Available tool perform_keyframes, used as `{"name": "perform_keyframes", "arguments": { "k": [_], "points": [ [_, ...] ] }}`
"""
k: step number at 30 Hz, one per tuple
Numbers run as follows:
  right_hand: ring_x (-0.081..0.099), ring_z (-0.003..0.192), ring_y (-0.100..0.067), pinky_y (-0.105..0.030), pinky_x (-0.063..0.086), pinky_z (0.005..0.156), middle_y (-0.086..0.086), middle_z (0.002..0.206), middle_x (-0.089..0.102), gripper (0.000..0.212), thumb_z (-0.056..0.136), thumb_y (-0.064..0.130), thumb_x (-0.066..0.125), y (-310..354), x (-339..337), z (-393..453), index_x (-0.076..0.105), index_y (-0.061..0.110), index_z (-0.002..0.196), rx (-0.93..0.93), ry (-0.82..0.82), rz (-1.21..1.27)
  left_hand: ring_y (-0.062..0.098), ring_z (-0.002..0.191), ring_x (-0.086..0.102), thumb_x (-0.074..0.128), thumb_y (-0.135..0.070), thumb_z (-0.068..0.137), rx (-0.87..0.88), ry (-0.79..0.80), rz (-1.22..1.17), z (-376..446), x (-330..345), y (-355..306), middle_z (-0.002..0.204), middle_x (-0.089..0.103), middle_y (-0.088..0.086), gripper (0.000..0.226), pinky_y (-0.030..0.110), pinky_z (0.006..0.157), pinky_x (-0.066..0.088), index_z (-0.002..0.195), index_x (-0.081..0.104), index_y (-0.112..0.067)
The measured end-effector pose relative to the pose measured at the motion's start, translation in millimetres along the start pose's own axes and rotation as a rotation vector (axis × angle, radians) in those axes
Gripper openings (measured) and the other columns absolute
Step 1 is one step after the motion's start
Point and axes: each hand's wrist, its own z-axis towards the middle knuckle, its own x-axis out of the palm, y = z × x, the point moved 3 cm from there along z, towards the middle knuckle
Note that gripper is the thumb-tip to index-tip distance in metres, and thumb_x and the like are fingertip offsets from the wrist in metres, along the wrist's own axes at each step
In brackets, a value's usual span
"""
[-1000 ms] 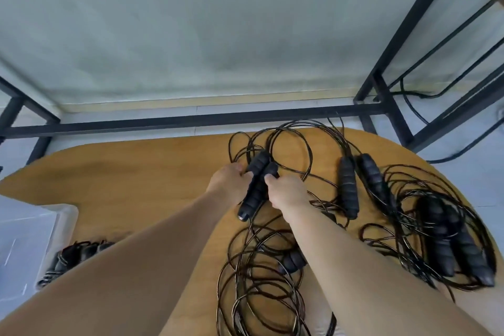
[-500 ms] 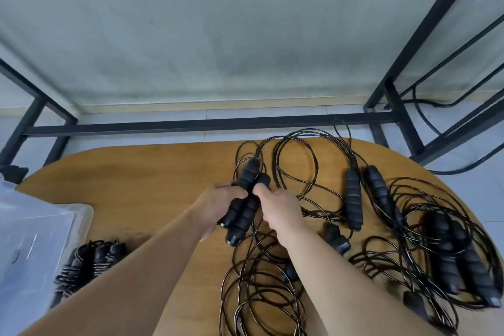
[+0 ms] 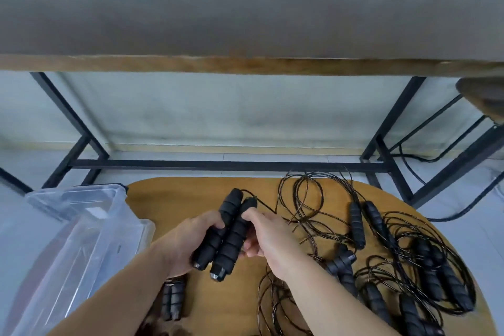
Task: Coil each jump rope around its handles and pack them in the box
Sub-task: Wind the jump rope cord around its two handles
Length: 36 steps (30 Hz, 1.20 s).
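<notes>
Handles [image 3: 227,232] side by side, butts nearward

Left hand [image 3: 188,243] gripping, right hand [image 3: 268,237] pinching, forearms converging

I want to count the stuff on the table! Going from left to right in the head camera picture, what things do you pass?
Clear plastic box → coiled jump rope → left hand → pair of handles being held → right hand → two handles side by side → pile of loose ropes.
</notes>
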Motion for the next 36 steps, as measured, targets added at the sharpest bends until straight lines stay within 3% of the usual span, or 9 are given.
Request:
{"name": "perform_keyframes", "arguments": {
  "k": [5, 9, 14, 19, 25, 29, 31, 33, 36],
  "points": [
    [0.046, 0.047, -0.013, -0.023, 0.038, 0.046, -0.005, 0.071, 0.055, 0.019, 0.094, 0.028, 0.056, 29, 33, -50, 0.059, 0.010, 0.086, -0.104, -0.027, -0.019, 0.046, 0.106, 0.065, 0.039, -0.017, 0.092, 0.097, 0.049, 0.024, -51, -14, -15, 0.115, 0.066, 0.032, 0.045, 0.053, 0.099, 0.049, 0.126, 0.054, 0.008],
    [0.044, 0.050, -0.013, -0.024, 0.033, 0.046, -0.006, 0.081, 0.060, 0.022, 0.092, 0.032, 0.056, 50, 50, -77, 0.059, 0.010, 0.091, -0.196, -0.045, -0.056, 0.043, 0.100, 0.068, 0.040, -0.018, 0.091, 0.166, 0.052, 0.055, -81, -20, -34, 0.113, 0.068, 0.029, 0.045, 0.049, 0.089, 0.051, 0.126, 0.054, 0.006],
    [0.044, 0.052, -0.016, -0.028, 0.032, 0.048, -0.006, 0.072, 0.060, 0.021, 0.090, 0.030, 0.057, 81, 67, -104, 0.061, 0.009, 0.089, -0.298, -0.043, -0.037, 0.050, 0.109, 0.063, 0.047, -0.021, 0.086, 0.269, 0.077, 0.065, -120, -31, -63, 0.118, 0.065, 0.030, 0.050, 0.058, 0.105, 0.040, 0.129, 0.051, 0.004],
    [0.042, 0.050, -0.015, -0.028, 0.030, 0.048, -0.004, 0.062, 0.056, 0.019, 0.091, 0.025, 0.057, 98, 80, -123, 0.060, 0.008, 0.084, -0.356, -0.050, 0.022, 0.043, 0.117, 0.061, 0.038, -0.021, 0.092, 0.279, 0.200, 0.075, -144, -30, -75, 0.126, 0.062, 0.028, 0.047, 0.050, 0.101, 0.045, 0.131, 0.050, 0.002],
    [0.046, 0.050, -0.011, -0.026, 0.030, 0.048, -0.004, 0.074, 0.060, 0.026, 0.094, 0.028, 0.056, 112, 93, -146, 0.065, 0.004, 0.095, -0.450, -0.101, -0.061, 0.043, 0.127, 0.053, 0.045, -0.024, 0.088, 0.249, 0.352, 0.015, -175, -34, -83, 0.136, 0.056, 0.027, 0.056, 0.054, 0.108, 0.040, 0.139, 0.045, 0.000],
    [0.046, 0.054, -0.015, -0.027, 0.032, 0.050, -0.004, 0.080, 0.062, 0.024, 0.095, 0.026, 0.053, 117, 98, -154, 0.065, 0.006, 0.097, -0.490, -0.099, -0.021, 0.039, 0.116, 0.058, 0.040, -0.032, 0.093, 0.208, 0.458, -0.091, -188, -32, -84, 0.127, 0.059, 0.024, 0.052, 0.060, 0.115, 0.028, 0.127, 0.064, -0.001],
    [0.043, 0.054, -0.016, -0.029, 0.032, 0.050, -0.006, 0.079, 0.062, 0.023, 0.095, 0.027, 0.051, 118, 101, -156, 0.064, 0.008, 0.093, -0.489, -0.116, -0.002, 0.038, 0.107, 0.062, 0.039, -0.035, 0.093, 0.220, 0.437, -0.128, -191, -31, -84, 0.116, 0.063, 0.024, 0.054, 0.059, 0.112, 0.034, 0.123, 0.066, 0.000],
    [0.043, 0.054, -0.017, -0.031, 0.033, 0.052, -0.007, 0.074, 0.058, 0.024, 0.096, 0.027, 0.049, 120, 103, -159, 0.062, 0.007, 0.091, -0.494, -0.127, 0.018, 0.034, 0.089, 0.065, 0.038, -0.036, 0.095, 0.249, 0.384, -0.149, -197, -25, -87, 0.103, 0.065, 0.024, 0.053, 0.053, 0.094, 0.051, 0.126, 0.058, 0.002],
    [0.044, 0.055, -0.020, -0.031, 0.033, 0.053, -0.003, 0.060, 0.055, 0.024, 0.096, 0.026, 0.048, 123, 104, -166, 0.059, 0.006, 0.087, -0.503, -0.114, 0.050, 0.029, 0.076, 0.063, 0.033, -0.050, 0.101, 0.275, 0.295, -0.124, -206, -18, -93, 0.090, 0.065, 0.020, 0.058, 0.042, 0.072, 0.057, 0.122, 0.057, -0.001]
  ]
}}
